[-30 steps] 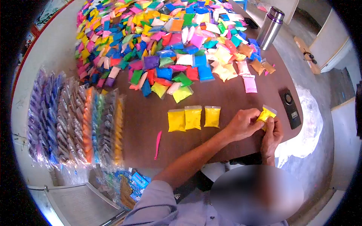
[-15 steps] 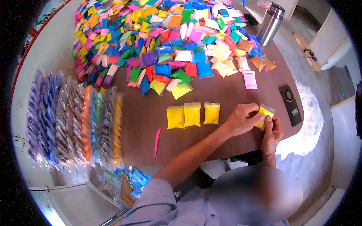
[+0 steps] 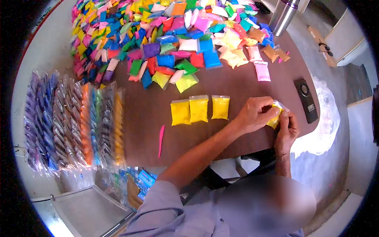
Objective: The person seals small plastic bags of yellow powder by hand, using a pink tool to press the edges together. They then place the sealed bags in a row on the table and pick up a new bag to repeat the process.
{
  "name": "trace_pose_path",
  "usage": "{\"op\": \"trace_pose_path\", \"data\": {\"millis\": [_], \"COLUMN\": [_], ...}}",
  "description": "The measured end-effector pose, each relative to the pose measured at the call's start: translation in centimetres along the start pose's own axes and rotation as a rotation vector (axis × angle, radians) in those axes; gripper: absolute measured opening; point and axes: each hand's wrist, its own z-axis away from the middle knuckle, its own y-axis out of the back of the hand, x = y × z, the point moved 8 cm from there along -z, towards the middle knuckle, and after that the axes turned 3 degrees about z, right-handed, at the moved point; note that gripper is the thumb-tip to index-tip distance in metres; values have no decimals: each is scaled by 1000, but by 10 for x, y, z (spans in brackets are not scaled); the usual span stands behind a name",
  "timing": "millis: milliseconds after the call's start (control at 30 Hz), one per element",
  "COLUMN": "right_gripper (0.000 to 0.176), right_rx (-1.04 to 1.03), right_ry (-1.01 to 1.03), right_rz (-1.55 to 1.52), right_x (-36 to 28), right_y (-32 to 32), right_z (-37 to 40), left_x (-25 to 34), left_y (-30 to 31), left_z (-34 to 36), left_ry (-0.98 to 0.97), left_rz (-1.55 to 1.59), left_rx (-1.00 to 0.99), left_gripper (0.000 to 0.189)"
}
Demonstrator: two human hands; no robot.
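Observation:
Both hands hold a small clear packet of yellow material (image 3: 273, 121) above the right part of the table. My left hand (image 3: 256, 114) is closed on its upper left side, thumb and fingers pinched together. On its right edge, my right hand (image 3: 287, 132) grips with thumb and bent fingers. The fingers cover much of the packet. To the left lie three similar yellow packets, a left one (image 3: 180, 112), a middle one (image 3: 198, 109) and a separate right one (image 3: 220, 107). A thin pink plastic tool (image 3: 161, 141) lies nearer the table's front edge.
A large heap of colourful packets (image 3: 158, 39) covers the far side of the brown table (image 3: 138, 118). Bundled strips of wrapped packets (image 3: 75, 122) line the left end. A black device (image 3: 305, 101) lies at the right edge; a steel flask (image 3: 283, 17) stands farther back.
The camera view has shifted, so the table's contents appear slightly higher. Both hands keep hold of the yellow packet, its top now bent and more covered by the fingers.

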Motion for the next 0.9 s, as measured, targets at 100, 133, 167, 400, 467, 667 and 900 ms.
{"op": "trace_pose_path", "data": {"millis": [100,133,167,400,467,667,900], "right_gripper": [20,20,19,16,17,17,18], "right_rx": [-48,-48,-47,-41,-61,-125,-21], "right_ry": [45,42,48,56,14,8,45], "right_rz": [-2,-1,13,-27,4,38,-124], "right_x": [-8,-7,-6,6,-2,-5,-3], "right_y": [-4,-4,-3,-2,-7,-12,-5], "right_z": [-1,-1,-2,0,1,2,2], "left_x": [3,4,4,-6,4,-5,2], "left_y": [2,2,1,1,7,6,2], "left_z": [0,0,0,0,-1,4,4], "left_ry": [-27,-31,-34,43,-46,42,48], "left_rz": [32,2,-28,-5,-76,13,-113], "left_rx": [8,10,12,20,25,12,-15], "left_gripper": [26,24,22,19,17,14,31]}}
